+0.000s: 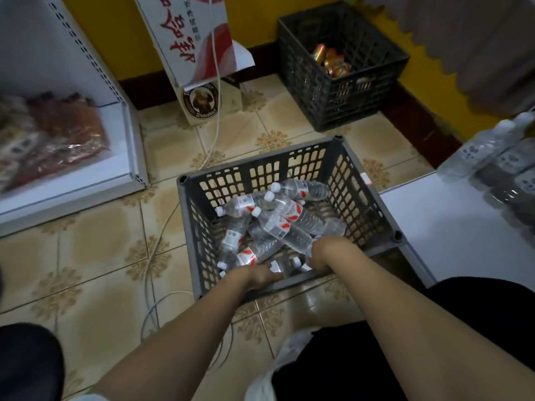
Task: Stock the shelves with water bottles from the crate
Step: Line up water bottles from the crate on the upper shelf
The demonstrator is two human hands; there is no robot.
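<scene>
The bottles [278, 224] lie loose and crisscrossed in the grey crate [364, 195] on the floor, most of them just ahead of both hands, white caps pointing every way. The left hand [262, 276] is down at the crate's near wall, fingers dipping among the nearest bottles; the right hand [320, 256] is beside it, a little farther in, knuckles up. The fingertips of both are hidden behind wrists and bottles, so I cannot tell whether either has closed on a bottle or merely touches one.

This looks like the picking step: reaching in for the next bottles to carry out. Many remain, so the job seems well short of done.

To the right of the right hand, the white shelf [440, 227] already bears a row of bottles [492, 157] at its far end. The next move likely calls for a firm hold round a bottle's body, lifting it free of the pile, then swinging right to stand it upright next to that row.
</scene>
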